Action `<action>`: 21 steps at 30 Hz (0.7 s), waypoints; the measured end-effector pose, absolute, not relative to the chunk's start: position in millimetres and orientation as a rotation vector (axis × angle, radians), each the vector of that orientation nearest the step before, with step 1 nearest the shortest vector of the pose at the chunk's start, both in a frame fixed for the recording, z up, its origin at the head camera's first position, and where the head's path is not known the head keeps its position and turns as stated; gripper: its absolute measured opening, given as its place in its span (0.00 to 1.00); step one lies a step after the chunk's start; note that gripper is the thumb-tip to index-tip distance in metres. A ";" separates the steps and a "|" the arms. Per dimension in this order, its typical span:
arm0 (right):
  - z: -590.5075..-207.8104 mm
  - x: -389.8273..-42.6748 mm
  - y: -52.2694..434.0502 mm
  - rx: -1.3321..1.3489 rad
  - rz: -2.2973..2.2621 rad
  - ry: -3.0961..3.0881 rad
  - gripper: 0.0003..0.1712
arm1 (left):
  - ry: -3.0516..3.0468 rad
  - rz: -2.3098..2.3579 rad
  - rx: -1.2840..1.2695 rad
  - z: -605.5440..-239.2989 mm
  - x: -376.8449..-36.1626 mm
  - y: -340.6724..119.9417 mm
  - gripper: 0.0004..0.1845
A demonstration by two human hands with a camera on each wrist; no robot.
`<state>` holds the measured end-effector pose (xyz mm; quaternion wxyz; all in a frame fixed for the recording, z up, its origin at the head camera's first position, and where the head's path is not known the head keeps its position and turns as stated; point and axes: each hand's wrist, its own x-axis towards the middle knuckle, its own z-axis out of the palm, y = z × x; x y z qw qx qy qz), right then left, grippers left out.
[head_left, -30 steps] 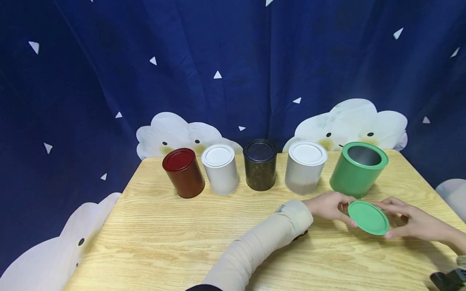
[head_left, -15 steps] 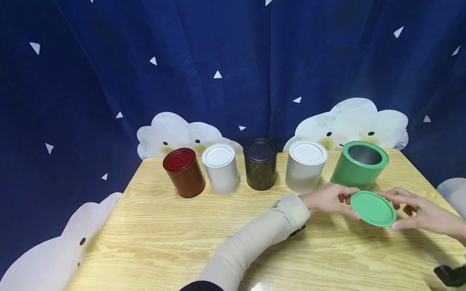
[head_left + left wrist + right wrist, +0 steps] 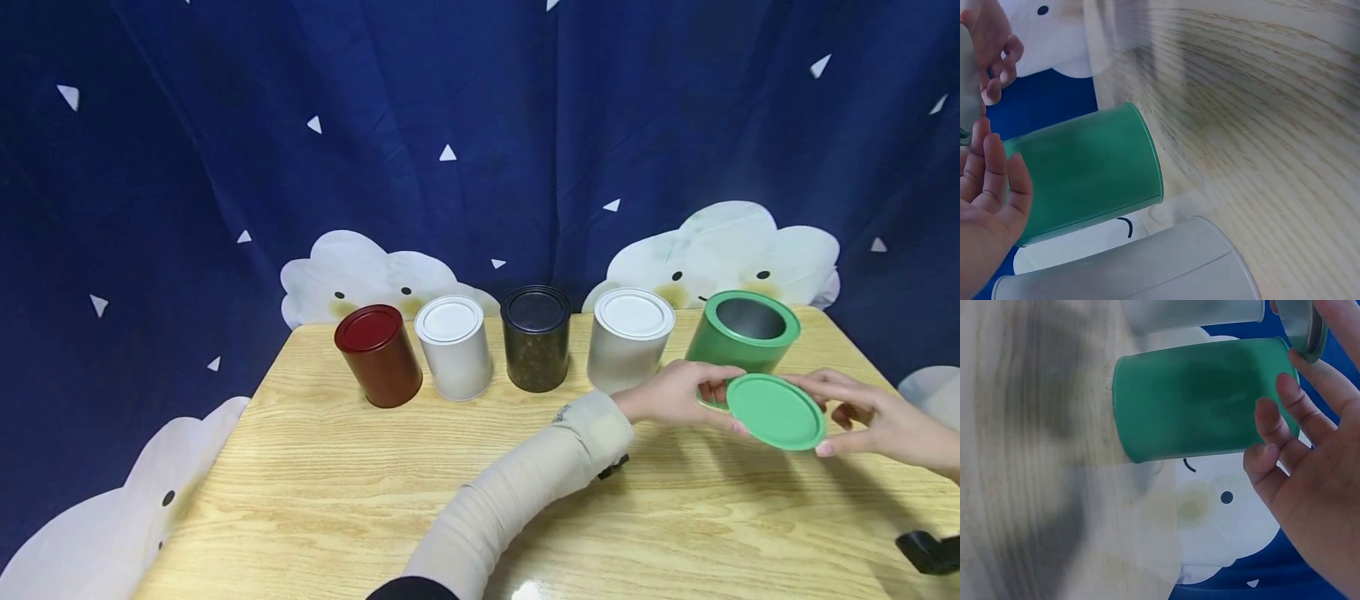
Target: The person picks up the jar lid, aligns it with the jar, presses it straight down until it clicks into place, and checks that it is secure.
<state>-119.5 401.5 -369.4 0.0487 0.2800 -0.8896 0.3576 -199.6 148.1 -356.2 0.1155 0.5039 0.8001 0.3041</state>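
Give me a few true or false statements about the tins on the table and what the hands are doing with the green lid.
1. Both hands hold the green lid. True: the left hand and right hand hold it by its edges.
2. The green tin is closed. False: it stands open, and the lid is in front of it, not on it.
3. Five tins stand in a row. True.
4. The red tin stands next to the green tin. False: it is at the far left end and the green tin at the far right.
5. The black tin stands in the middle. True.
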 end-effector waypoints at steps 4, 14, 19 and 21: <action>-364.4 -121.7 401.6 0.789 1.090 -2.715 0.44 | 2.453 0.952 1.475 -356.2 -200.6 147.4 0.33; -351.7 -130.3 402.5 0.628 1.041 -2.716 0.47 | 2.524 1.176 1.459 -350.2 -201.6 145.1 0.32; -344.3 -135.8 401.9 0.624 1.050 -2.691 0.46 | 2.545 1.117 1.462 -341.2 -203.4 145.4 0.35; -341.5 -137.8 401.4 0.599 1.038 -2.706 0.45 | 2.571 1.079 1.459 -337.7 -204.4 146.5 0.36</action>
